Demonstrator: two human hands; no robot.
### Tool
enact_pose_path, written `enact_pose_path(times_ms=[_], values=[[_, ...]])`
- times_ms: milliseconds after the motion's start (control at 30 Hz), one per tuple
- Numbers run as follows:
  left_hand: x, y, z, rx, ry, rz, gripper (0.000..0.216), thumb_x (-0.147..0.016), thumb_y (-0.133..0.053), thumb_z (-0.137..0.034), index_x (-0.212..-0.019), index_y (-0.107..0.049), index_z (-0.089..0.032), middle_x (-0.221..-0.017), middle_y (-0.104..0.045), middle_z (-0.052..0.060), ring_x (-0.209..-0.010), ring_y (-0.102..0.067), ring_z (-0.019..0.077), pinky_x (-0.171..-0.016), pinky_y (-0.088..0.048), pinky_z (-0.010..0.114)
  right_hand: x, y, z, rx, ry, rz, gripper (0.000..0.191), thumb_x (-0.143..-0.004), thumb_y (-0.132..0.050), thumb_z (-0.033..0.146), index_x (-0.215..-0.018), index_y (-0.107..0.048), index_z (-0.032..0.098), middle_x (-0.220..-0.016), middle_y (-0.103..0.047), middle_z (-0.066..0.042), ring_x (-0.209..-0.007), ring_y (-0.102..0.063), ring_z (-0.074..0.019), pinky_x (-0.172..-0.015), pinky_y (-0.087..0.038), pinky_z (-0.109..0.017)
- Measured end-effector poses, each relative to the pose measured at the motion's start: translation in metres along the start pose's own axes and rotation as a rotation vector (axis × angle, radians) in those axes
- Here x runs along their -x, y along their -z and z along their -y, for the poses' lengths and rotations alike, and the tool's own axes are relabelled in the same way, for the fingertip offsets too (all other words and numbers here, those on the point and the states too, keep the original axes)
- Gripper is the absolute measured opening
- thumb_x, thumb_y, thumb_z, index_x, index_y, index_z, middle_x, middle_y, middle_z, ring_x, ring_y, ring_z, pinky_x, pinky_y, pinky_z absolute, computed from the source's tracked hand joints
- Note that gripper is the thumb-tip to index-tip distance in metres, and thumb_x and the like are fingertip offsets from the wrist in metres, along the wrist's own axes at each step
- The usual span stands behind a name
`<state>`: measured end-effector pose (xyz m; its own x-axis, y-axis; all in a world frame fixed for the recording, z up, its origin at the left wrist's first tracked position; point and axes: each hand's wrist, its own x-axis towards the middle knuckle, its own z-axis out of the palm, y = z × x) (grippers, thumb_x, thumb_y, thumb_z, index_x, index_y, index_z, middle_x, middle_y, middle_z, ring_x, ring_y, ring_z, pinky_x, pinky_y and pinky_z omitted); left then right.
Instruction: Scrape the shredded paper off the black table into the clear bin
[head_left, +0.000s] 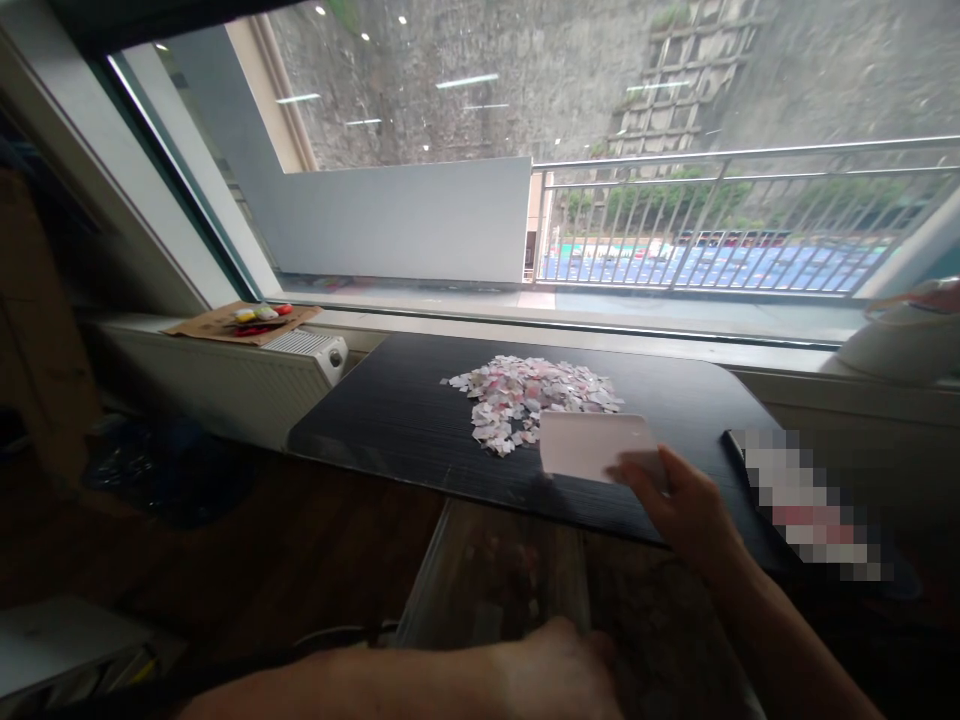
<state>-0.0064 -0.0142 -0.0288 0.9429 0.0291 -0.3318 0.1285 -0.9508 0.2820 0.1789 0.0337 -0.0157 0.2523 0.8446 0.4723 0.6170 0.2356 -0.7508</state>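
Observation:
A heap of small white and pink paper scraps [532,397] lies on a black table [397,420] by the window. My right hand [679,500] is closed on a white flat scraper card [589,445], whose edge rests against the near right side of the heap. My left hand [559,670] is at the bottom of the view, fingers closed around the rim of a clear plastic container [495,580] held below the table's near edge. Several scraps show inside the container.
A white radiator [307,350] stands left of the table, with a piece of cardboard [225,322] bearing small coloured objects on the sill. A white rounded object [904,335] sits at the far right. A blurred-out item [806,500] lies on the table's right end. Wooden floor shows below.

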Motion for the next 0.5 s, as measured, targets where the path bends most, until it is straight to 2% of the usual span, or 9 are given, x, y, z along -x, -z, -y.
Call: enact_pose_path(times_ms=[100, 267, 400, 500], values=[[-0.004, 0.0, -0.002, 0.01, -0.04, -0.022, 0.007, -0.079, -0.068, -0.014, -0.073, -0.069, -0.016, -0.073, -0.069, 0.006, -0.075, -0.063, 0.022, -0.038, -0.03, 0.026, 0.005, 0.011, -0.002, 0.025, 0.005, -0.004, 0.018, -0.083, -0.066, 0.041, -0.082, -0.069, 0.023, -0.072, -0.076, -0.002, -0.061, -0.069, -0.0193, -0.057, -0.054, -0.029], [-0.006, 0.001, -0.003, -0.005, -0.011, 0.05, 0.007, -0.082, -0.065, -0.016, -0.078, -0.072, -0.016, -0.084, -0.072, 0.007, -0.091, -0.067, 0.026, -0.04, -0.036, 0.026, 0.007, 0.017, -0.001, 0.045, 0.012, 0.012, 0.019, -0.084, -0.065, 0.041, -0.081, -0.069, 0.023, -0.072, -0.076, -0.002, -0.061, -0.069, -0.0193, -0.057, -0.055, -0.028], [-0.009, -0.004, -0.003, 0.011, 0.037, 0.047, 0.007, -0.082, -0.065, -0.02, -0.081, -0.072, -0.018, -0.08, -0.071, 0.007, -0.09, -0.067, 0.0257, -0.045, -0.04, 0.026, 0.013, 0.018, 0.004, 0.056, 0.013, -0.013, 0.018, -0.085, -0.065, 0.04, -0.086, -0.07, 0.023, -0.076, -0.078, -0.003, -0.065, -0.072, -0.0199, -0.061, -0.057, -0.028], [-0.013, -0.004, -0.003, 0.041, 0.067, 0.053, 0.011, -0.085, -0.061, -0.024, -0.08, -0.07, -0.018, -0.076, -0.07, 0.007, -0.089, -0.067, 0.0257, -0.046, -0.039, 0.026, 0.022, 0.023, 0.009, 0.028, 0.019, 0.035, 0.015, -0.086, -0.065, 0.038, -0.086, -0.07, 0.024, -0.076, -0.078, -0.002, -0.065, -0.072, -0.0192, -0.062, -0.058, -0.027]])
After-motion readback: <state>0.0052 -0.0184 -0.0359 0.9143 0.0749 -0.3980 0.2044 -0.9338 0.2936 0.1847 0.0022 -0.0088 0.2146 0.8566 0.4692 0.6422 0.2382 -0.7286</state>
